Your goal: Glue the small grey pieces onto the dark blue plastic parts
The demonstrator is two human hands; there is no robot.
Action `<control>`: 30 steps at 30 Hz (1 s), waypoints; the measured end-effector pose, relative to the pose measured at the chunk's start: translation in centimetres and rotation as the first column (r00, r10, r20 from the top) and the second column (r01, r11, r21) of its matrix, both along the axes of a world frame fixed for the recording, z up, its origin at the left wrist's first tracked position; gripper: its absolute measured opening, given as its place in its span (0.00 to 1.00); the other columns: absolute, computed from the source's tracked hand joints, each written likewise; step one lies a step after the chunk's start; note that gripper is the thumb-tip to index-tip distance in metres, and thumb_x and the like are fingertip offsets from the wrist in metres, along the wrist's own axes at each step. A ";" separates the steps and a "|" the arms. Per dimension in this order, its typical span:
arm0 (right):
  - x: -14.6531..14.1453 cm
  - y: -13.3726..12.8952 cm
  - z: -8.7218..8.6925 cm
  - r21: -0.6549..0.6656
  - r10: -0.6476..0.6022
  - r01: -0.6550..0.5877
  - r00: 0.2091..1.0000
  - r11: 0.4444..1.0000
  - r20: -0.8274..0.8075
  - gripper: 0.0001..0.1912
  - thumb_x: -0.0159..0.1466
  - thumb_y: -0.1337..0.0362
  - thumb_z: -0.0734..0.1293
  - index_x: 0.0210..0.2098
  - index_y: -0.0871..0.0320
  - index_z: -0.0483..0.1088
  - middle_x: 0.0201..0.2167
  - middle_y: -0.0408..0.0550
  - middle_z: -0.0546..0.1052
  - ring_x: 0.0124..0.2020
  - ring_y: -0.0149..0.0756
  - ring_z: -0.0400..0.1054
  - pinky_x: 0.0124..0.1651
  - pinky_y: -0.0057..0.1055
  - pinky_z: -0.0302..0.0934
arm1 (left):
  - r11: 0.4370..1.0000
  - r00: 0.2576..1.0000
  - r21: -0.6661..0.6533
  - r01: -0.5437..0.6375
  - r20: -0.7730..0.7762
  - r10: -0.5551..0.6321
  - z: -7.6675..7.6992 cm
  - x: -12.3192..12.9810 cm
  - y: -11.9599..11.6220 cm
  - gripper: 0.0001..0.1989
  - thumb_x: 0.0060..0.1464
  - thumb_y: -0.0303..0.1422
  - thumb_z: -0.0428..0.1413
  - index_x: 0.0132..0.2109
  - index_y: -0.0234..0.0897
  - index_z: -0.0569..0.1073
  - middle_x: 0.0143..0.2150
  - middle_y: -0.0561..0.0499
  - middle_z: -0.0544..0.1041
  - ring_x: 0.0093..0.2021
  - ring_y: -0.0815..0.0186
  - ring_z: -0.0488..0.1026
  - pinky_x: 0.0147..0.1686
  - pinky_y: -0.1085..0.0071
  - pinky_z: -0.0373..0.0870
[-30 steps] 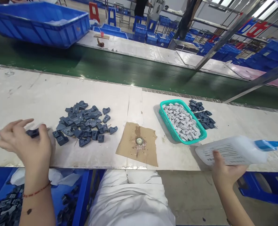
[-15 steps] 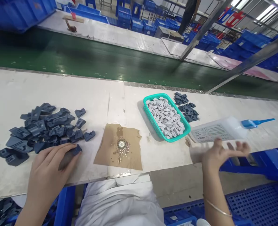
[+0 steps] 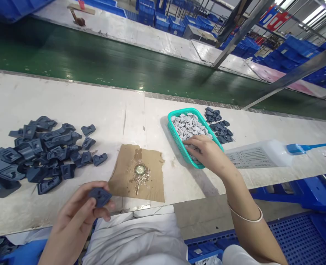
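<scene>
1. The person's left hand (image 3: pixel 78 215) grips a dark piece (image 3: pixel 100 197) between thumb and fingers, near the table's front edge; it is blue-grey, matte and angular, with a recessed face.
2. The right hand (image 3: pixel 208 152) reaches into a turquoise basket (image 3: pixel 189 110), its fingertips among pale chips (image 3: pixel 188 125); whether they pinch one cannot be told.
3. The basket is a rounded rectangle of perforated plastic, and the chips are small, flat and irregular.
4. Between the hands lies brown cardboard (image 3: pixel 155 178) with a ragged edge, bearing a small round cap (image 3: pixel 140 169) ringed by glossy wet stains.
5. A heap of chunky, notched parts (image 3: pixel 52 145) covers the left of the white table (image 3: pixel 102 106); a smaller cluster (image 3: pixel 220 130) sits just beside the basket.
6. A translucent bottle (image 3: pixel 272 154) with a blue tapered nozzle lies on its side at right.
</scene>
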State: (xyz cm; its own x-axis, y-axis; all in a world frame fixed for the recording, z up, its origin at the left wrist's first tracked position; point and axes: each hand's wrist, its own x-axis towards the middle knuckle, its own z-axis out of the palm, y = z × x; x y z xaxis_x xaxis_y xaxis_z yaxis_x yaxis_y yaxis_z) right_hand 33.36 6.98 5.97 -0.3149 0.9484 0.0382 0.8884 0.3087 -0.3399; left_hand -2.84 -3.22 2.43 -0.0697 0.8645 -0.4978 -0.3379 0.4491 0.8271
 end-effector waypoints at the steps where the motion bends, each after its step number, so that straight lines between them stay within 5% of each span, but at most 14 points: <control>1: 0.0 0.0 -0.1 -0.008 -0.006 0.006 1.000 1.000 -0.016 0.12 0.70 0.63 0.62 0.45 0.58 0.78 0.41 0.56 0.80 0.45 0.52 0.74 0.47 0.47 0.69 | 1.000 1.000 -0.011 0.011 -0.015 -0.012 0.0 0.4 0.0 0.18 0.46 0.45 0.69 0.42 0.42 0.80 0.43 0.50 0.78 0.29 0.67 0.75 0.24 0.74 0.73; 5: 0.0 -0.9 0.2 -0.035 -0.155 0.151 0.961 0.988 -0.230 0.09 0.68 0.60 0.66 0.42 0.56 0.78 0.36 0.52 0.80 0.37 0.44 0.74 0.38 0.38 0.69 | 0.998 0.980 0.004 0.060 -0.189 -0.058 0.2 1.7 0.1 0.18 0.49 0.45 0.68 0.42 0.40 0.78 0.38 0.50 0.78 0.29 0.69 0.71 0.29 0.77 0.73; 9: -1.1 -2.2 0.3 -0.057 -0.226 0.236 0.794 0.970 -0.565 0.06 0.65 0.62 0.71 0.41 0.54 0.78 0.34 0.47 0.79 0.34 0.38 0.73 0.38 0.34 0.70 | 0.995 0.961 -0.011 0.098 -0.258 -0.098 0.5 2.4 0.3 0.19 0.50 0.46 0.67 0.45 0.43 0.76 0.40 0.50 0.81 0.31 0.67 0.72 0.32 0.76 0.75; 16: -6.2 -3.9 -0.5 -0.198 -0.210 0.075 0.482 0.977 -0.851 0.11 0.59 0.66 0.76 0.42 0.50 0.81 0.39 0.46 0.81 0.37 0.35 0.75 0.42 0.33 0.74 | 0.987 0.951 0.059 0.151 -0.281 -0.129 0.6 3.2 0.7 0.13 0.53 0.43 0.65 0.42 0.41 0.79 0.39 0.50 0.81 0.33 0.66 0.73 0.37 0.74 0.74; 23: -9.7 -4.2 -1.9 -0.508 -0.486 -0.180 0.154 0.842 -0.860 0.12 0.57 0.59 0.79 0.36 0.54 0.75 0.33 0.45 0.84 0.33 0.35 0.79 0.40 0.33 0.76 | 0.958 0.977 0.220 0.183 -0.145 -0.153 0.6 3.7 0.7 0.09 0.64 0.35 0.54 0.48 0.39 0.75 0.36 0.51 0.76 0.30 0.68 0.71 0.33 0.72 0.71; 26: -10.6 -4.0 -2.4 -0.533 -0.518 -0.205 0.125 0.821 -0.846 0.14 0.56 0.58 0.79 0.38 0.54 0.76 0.33 0.45 0.84 0.33 0.34 0.79 0.39 0.32 0.76 | 0.956 0.978 0.236 0.175 -0.150 -0.143 0.7 4.0 0.9 0.05 0.64 0.33 0.54 0.45 0.40 0.74 0.38 0.50 0.77 0.31 0.68 0.72 0.33 0.72 0.71; 30: -11.2 -3.8 -3.1 -0.544 -0.516 -0.139 0.196 0.827 -0.834 0.13 0.56 0.56 0.79 0.33 0.57 0.76 0.27 0.46 0.82 0.27 0.33 0.76 0.29 0.28 0.72 | 0.957 0.968 0.212 0.199 -0.195 -0.158 0.7 4.1 1.0 0.07 0.64 0.34 0.54 0.44 0.39 0.75 0.42 0.48 0.77 0.34 0.66 0.73 0.35 0.71 0.72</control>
